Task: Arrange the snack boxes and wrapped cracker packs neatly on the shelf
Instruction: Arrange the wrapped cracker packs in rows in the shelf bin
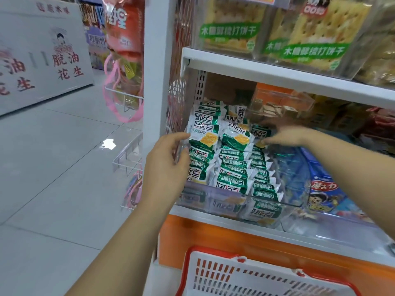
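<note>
Sloping heap of wrapped cracker packs [233, 150], hemmed in by two hands.

Piled in a clear bin [235, 201] on the shelf [235, 233], highest at the back, with slick foil lying on slick foil. Likely to slide forward over the low front wall, or right into the neighbouring blue snack packs [320, 189], if pushed harder from one side than the other. Could also buckle upward if squeezed too hard. Left hand [168, 163] upright against the heap's left flank, fingers loosely extended, gripping nothing. Right hand [284, 135] reached in low from the right, well apart from the left, fingertips [266, 140] on a pack at the heap's right edge. Too blurred to tell pinching from touching.
</note>
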A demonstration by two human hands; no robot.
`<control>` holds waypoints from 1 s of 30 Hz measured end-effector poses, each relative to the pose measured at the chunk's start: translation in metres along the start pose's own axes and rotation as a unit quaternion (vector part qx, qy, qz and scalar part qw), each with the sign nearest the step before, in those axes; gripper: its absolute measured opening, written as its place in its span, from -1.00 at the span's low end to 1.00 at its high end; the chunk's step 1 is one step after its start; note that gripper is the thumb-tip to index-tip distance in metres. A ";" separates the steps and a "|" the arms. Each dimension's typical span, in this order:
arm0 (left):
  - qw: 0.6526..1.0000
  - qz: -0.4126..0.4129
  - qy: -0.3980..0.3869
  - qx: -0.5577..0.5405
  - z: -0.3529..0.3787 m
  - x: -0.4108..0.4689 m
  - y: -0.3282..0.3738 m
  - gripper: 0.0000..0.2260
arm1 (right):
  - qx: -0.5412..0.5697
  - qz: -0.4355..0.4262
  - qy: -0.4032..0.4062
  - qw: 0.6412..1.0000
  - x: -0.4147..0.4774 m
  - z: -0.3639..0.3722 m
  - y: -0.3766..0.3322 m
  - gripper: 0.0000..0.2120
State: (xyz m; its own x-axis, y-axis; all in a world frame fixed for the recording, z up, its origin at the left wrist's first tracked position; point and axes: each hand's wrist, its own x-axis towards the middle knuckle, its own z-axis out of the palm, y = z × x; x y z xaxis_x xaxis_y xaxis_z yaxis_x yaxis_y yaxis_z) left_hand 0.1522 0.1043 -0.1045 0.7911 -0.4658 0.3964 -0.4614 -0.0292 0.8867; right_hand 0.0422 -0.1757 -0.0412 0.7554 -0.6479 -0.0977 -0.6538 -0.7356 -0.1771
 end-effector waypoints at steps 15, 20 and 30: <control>1.000 0.030 -0.007 -0.001 0.000 0.002 -0.004 -0.75 | -0.052 0.014 0.166 0.985 -0.003 0.002 -0.004 -0.61; 0.994 0.085 -0.012 0.062 0.003 -0.007 0.008 -0.76 | 0.033 -0.071 0.315 0.946 -0.073 0.007 -0.011 -0.64; 0.961 0.047 -0.256 -0.091 0.022 -0.043 0.047 -0.79 | 0.168 -0.199 0.232 0.937 -0.188 0.016 -0.063 -0.65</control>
State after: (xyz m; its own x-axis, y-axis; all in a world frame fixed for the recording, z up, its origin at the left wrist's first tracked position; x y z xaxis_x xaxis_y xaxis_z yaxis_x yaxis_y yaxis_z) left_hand 0.0883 0.1037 -0.0852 0.4269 -0.8345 0.3483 -0.4064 0.1671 0.8983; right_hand -0.0581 -0.0047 -0.0278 0.7854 -0.4093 0.4643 -0.2159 -0.8842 -0.4143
